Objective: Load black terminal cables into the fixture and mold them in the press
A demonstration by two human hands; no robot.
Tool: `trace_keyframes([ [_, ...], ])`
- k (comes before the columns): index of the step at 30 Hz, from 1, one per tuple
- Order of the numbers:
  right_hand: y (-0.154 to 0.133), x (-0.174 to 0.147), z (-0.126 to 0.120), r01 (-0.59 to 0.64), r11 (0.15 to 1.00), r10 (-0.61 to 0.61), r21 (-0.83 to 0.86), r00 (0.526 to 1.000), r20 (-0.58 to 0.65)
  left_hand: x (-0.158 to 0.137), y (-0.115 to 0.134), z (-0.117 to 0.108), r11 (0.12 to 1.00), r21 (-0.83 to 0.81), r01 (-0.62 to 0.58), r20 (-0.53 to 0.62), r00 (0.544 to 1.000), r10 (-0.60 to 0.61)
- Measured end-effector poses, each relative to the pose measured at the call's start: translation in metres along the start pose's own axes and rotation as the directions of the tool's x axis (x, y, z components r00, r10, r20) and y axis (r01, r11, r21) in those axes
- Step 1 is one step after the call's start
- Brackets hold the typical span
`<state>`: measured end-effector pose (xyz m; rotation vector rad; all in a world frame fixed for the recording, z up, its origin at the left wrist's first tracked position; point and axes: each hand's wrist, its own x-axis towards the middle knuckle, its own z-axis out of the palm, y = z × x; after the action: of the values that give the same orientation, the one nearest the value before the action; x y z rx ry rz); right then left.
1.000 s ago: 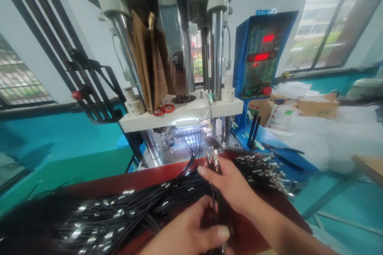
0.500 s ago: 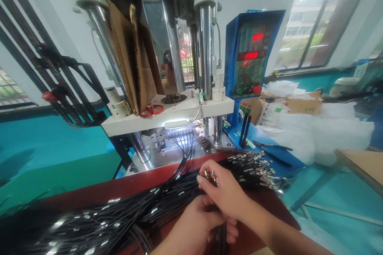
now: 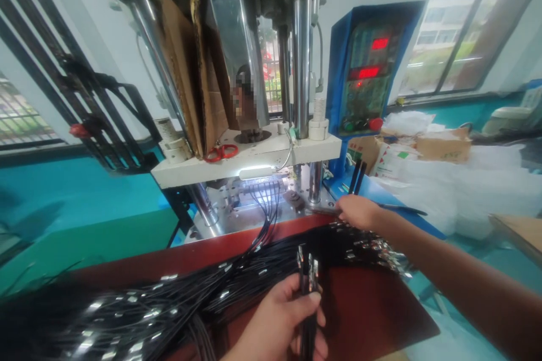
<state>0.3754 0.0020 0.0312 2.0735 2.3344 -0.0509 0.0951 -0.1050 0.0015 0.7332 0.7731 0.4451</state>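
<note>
My left hand (image 3: 292, 313) is closed around a small bundle of black cables (image 3: 308, 316), with their shiny metal connector ends (image 3: 311, 265) pointing up. My right hand (image 3: 359, 211) reaches out past the cable pile, its fingers curled at the right end of a dark bar-shaped metal tool (image 3: 319, 210) beside the press base. The hand hides that end of the tool. A large heap of black cables (image 3: 249, 265) spreads across the red-brown table (image 3: 381, 307). Several cables (image 3: 266, 208) run from the heap into the lit fixture (image 3: 260, 187) of the press.
The press's white plate (image 3: 292, 153) carries red-handled scissors (image 3: 221, 152) and cardboard (image 3: 182, 79). A blue control box (image 3: 339, 67) with red displays stands to the right. Beyond are white sacks (image 3: 440, 180), a cardboard box (image 3: 444, 146) and a wooden-topped table (image 3: 519, 237).
My right hand has left the connector ends and moved forward and right to the dark tool. The left hand keeps the cable bundle, its connectors now exposed. The view has shifted slightly.
</note>
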Motion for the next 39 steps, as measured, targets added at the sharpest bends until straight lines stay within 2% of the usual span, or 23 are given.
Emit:
trace_keyframes([
  [2,0.002,0.003,0.007,0.032,0.998,-0.029,-0.060,0.999,0.046,-0.001,-0.003,-0.001,0.996,-0.076,0.048,0.044,0.998,-0.045],
  [3,0.001,0.004,0.010,0.047,0.995,-0.042,-0.088,0.997,0.060,-0.002,-0.005,-0.002,0.995,-0.091,0.031,0.044,0.999,-0.027],
  [5,-0.002,0.003,0.013,0.072,0.988,-0.062,-0.140,0.995,0.072,-0.005,-0.007,-0.001,0.993,-0.059,-0.098,-0.005,0.995,0.098],
  [7,-0.005,0.000,0.012,0.089,0.978,-0.078,-0.186,0.995,0.066,-0.009,-0.009,0.001,0.972,-0.013,-0.236,-0.070,0.969,0.235],
  [9,-0.008,-0.004,0.007,0.101,0.969,-0.095,-0.224,0.995,0.040,-0.012,-0.009,0.002,0.957,-0.029,-0.287,-0.112,0.953,0.283],
  [12,-0.008,-0.014,-0.005,0.170,0.950,-0.182,-0.262,0.983,-0.023,-0.013,-0.006,0.001,0.962,-0.103,-0.252,-0.131,0.962,0.238],
  [15,-0.002,-0.023,-0.016,0.291,0.896,-0.347,-0.336,0.930,-0.119,-0.013,-0.003,-0.001,0.967,-0.141,-0.214,-0.138,0.971,0.194],
  [17,0.003,-0.030,-0.023,0.306,0.881,-0.378,-0.359,0.914,-0.147,-0.013,-0.002,-0.002,0.969,-0.157,-0.191,-0.123,0.977,0.173],
  [19,0.005,-0.042,-0.030,0.268,0.926,-0.321,-0.265,0.929,-0.182,-0.014,-0.002,-0.002,0.971,-0.175,-0.165,-0.093,0.984,0.151],
  [20,0.003,-0.051,-0.033,0.239,0.959,-0.269,-0.151,0.936,-0.229,-0.014,-0.002,-0.002,0.970,-0.181,-0.159,-0.079,0.986,0.147],
  [21,-0.002,-0.061,-0.036,0.204,0.979,-0.191,0.016,0.939,-0.285,-0.014,-0.002,-0.002,0.969,-0.191,-0.158,-0.073,0.987,0.147],
  [22,-0.010,-0.073,-0.037,0.176,0.956,-0.095,0.232,0.942,-0.322,-0.015,-0.002,-0.002,0.967,-0.199,-0.159,-0.070,0.987,0.148],
  [23,-0.020,-0.086,-0.036,0.132,0.870,0.031,0.476,0.947,-0.319,-0.015,-0.002,-0.001,0.966,-0.204,-0.161,-0.073,0.986,0.149],
  [24,-0.033,-0.098,-0.033,0.083,0.705,0.127,0.704,0.962,-0.240,-0.015,-0.002,-0.001,0.966,-0.201,-0.162,-0.080,0.986,0.148],
  [25,-0.047,-0.110,-0.029,0.026,0.482,0.140,0.876,0.984,-0.106,-0.015,-0.002,0.000,0.969,-0.192,-0.156,-0.090,0.986,0.141],
  [26,-0.062,-0.119,-0.022,-0.043,0.256,0.128,0.966,0.992,0.010,-0.015,-0.002,0.001,0.973,-0.178,-0.145,-0.103,0.986,0.128],
  [27,-0.075,-0.127,-0.015,-0.131,0.102,0.152,0.986,0.982,0.115,-0.016,-0.002,0.003,0.978,-0.162,-0.132,-0.117,0.987,0.114],
  [28,-0.087,-0.133,-0.007,-0.189,0.016,0.148,0.982,0.972,0.184,-0.017,-0.002,0.004,0.982,-0.143,-0.122,-0.132,0.986,0.103],
  [31,-0.112,-0.139,0.012,-0.230,-0.069,0.165,0.971,0.957,0.238,-0.020,-0.001,0.008,0.990,-0.102,-0.102,-0.161,0.983,0.084],
  [35,-0.126,-0.140,0.029,-0.174,-0.328,0.119,0.928,0.967,0.224,-0.023,-0.001,0.011,0.996,-0.056,-0.070,-0.199,0.978,0.058],
  [36,-0.129,-0.141,0.033,-0.167,-0.370,0.112,0.914,0.969,0.222,-0.023,-0.002,0.011,0.997,-0.044,-0.058,-0.214,0.976,0.048],
  [39,-0.137,-0.142,0.042,-0.152,-0.366,0.144,0.918,0.965,0.217,-0.021,-0.004,0.010,1.000,0.009,-0.021,-0.235,0.972,0.023],
])
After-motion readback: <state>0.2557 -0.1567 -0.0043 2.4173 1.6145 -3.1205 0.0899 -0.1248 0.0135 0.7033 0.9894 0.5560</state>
